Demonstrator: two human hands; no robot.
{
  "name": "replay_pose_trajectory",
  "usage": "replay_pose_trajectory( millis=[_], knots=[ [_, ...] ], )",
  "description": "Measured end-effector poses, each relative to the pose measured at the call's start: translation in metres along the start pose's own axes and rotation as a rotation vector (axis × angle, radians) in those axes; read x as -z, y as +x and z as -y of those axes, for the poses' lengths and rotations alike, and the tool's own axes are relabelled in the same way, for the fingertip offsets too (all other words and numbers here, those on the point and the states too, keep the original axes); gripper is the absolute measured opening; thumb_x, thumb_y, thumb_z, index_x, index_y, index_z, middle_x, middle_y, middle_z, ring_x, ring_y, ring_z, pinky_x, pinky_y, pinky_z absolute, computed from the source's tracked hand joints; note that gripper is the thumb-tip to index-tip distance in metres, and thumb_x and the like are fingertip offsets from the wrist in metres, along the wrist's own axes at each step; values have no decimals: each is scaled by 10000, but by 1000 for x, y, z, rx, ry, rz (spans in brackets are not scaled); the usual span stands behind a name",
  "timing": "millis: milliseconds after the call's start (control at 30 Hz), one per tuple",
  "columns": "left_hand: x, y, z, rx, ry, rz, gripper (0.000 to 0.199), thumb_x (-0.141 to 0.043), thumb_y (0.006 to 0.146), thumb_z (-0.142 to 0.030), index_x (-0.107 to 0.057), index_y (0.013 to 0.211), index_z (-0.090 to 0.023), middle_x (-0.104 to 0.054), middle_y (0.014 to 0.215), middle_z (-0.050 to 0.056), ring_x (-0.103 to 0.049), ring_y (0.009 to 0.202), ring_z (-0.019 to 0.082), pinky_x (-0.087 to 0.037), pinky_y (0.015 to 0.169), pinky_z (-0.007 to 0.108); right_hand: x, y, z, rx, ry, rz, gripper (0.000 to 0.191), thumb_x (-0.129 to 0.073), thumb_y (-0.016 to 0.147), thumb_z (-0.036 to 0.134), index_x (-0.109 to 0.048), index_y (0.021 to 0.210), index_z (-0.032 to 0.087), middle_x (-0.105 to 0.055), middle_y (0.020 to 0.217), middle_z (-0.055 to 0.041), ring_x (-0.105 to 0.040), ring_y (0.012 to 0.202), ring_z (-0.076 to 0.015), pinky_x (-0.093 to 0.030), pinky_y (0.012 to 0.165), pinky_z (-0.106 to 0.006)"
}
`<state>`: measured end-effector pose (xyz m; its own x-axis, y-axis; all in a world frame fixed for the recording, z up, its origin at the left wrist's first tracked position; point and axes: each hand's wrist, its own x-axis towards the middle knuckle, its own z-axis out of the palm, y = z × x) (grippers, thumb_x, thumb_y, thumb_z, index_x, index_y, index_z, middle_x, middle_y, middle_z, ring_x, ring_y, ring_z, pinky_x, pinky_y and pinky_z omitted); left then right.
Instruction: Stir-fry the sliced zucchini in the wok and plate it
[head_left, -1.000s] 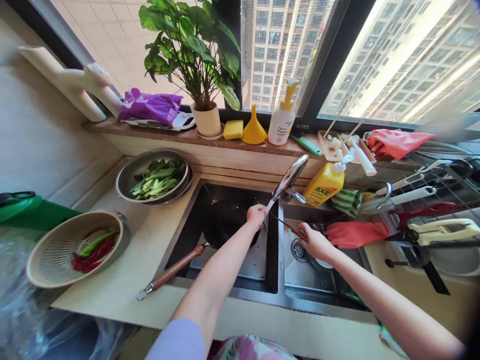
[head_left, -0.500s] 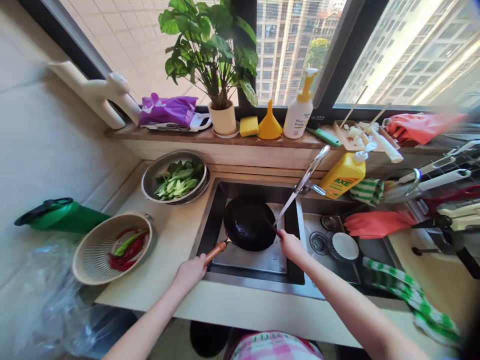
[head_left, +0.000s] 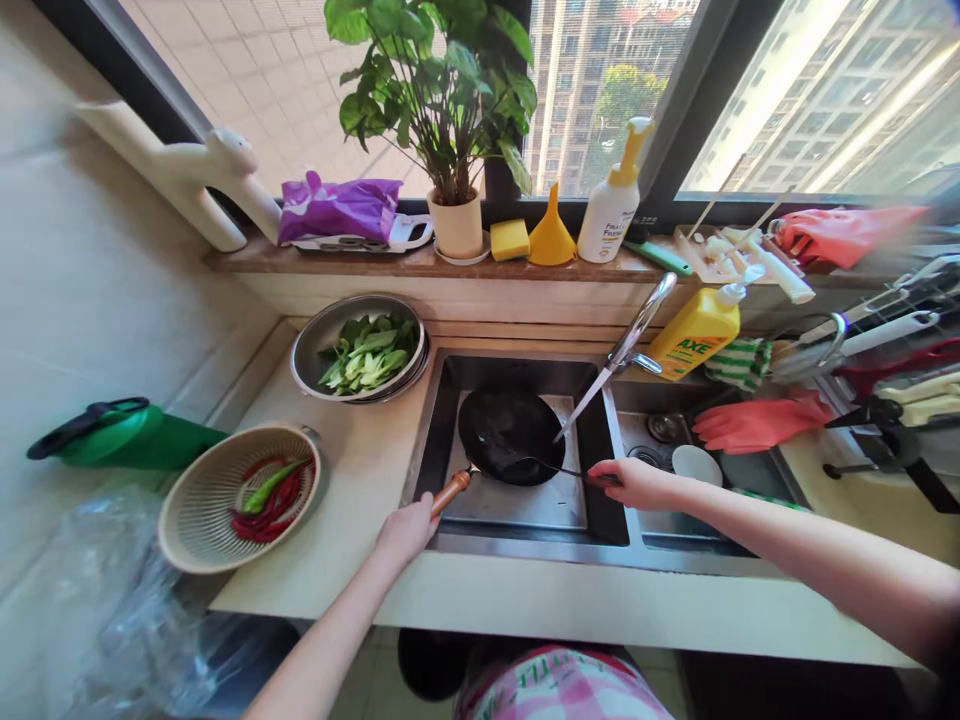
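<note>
A black wok [head_left: 511, 430] sits in the left basin of the sink, and my left hand [head_left: 409, 528] is wrapped round its wooden handle [head_left: 451, 492]. Water runs from the faucet [head_left: 643, 318] down to the wok's right side. My right hand [head_left: 631, 484] is closed on the dark handle of a thin utensil [head_left: 559, 468], whose far end reaches into the wok. What that end looks like is hard to make out against the black surface.
Left of the sink are a metal bowl of green leaves [head_left: 298, 352] and a colander [head_left: 180, 520] with peppers. A white dish [head_left: 697, 464] lies in the right basin, near a red glove [head_left: 757, 424]. Bottles and a potted plant [head_left: 459, 228] stand behind.
My right hand has moved right, away from the wok, so more of the utensil shows. My left hand still holds the wok's handle. The whole view has shifted slightly.
</note>
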<state>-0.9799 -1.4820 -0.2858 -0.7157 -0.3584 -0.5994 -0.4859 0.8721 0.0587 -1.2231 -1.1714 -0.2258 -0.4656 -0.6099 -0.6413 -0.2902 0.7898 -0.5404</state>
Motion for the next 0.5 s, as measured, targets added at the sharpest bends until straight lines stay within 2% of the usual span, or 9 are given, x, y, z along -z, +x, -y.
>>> replay_pose_trajectory(
  millis=[67, 133, 200, 267, 367, 500],
  knots=[
    [2, 4, -1, -3, -14, 14, 273, -446, 865, -343, -500, 1090, -197, -709, 969, 109, -687, 890, 272, -490, 701, 336, -2, 17, 3, 3, -31, -111, 322, -566, 728, 57, -695, 984, 204, -704, 922, -50, -634, 899, -204, -472, 772, -269],
    [4, 5, -3, 2, -20, 22, 269, -452, 859, -328, -499, 1092, -200, -711, 961, 117, -689, 888, 276, -486, 702, 341, -10, 44, 15, -33, 16, -176, 352, -540, 765, 55, -664, 1064, 192, -680, 1045, -80, -599, 1007, -222, -458, 819, -283],
    [5, 4, -4, 10, -19, 21, 274, -451, 858, -315, -492, 1101, -196, -713, 947, 130, -689, 888, 284, -484, 708, 351, -20, 69, 33, -84, 91, -216, 393, -519, 820, 93, -587, 1197, 178, -664, 1060, -105, -615, 935, -199, -473, 751, -265],
    [6, 3, -4, 17, -16, 16, 277, -447, 859, -310, -485, 1107, -191, -713, 937, 141, -690, 881, 291, -484, 706, 360, -29, 81, 48, -142, 192, -197, 418, -495, 879, 174, -496, 1297, 178, -672, 916, -93, -613, 693, -145, -466, 593, -233],
    [6, 1, -3, 24, -12, 9, 270, -435, 866, -319, -479, 1101, -192, -714, 947, 147, -694, 858, 294, -486, 688, 365, -31, 63, 53, -197, 350, -64, 416, -485, 916, 291, -465, 1325, 219, -600, 658, 0, -430, 404, -60, -334, 395, -172],
    [5, 2, 1, 24, -11, 5, 269, -435, 869, -345, -476, 1093, -201, -710, 970, 136, -690, 870, 285, -485, 689, 354, -5, 9, 31, -244, 493, 163, 402, -557, 872, 281, -531, 1274, 274, -512, 549, 48, -320, 337, -32, -204, 329, -142]
  ],
)
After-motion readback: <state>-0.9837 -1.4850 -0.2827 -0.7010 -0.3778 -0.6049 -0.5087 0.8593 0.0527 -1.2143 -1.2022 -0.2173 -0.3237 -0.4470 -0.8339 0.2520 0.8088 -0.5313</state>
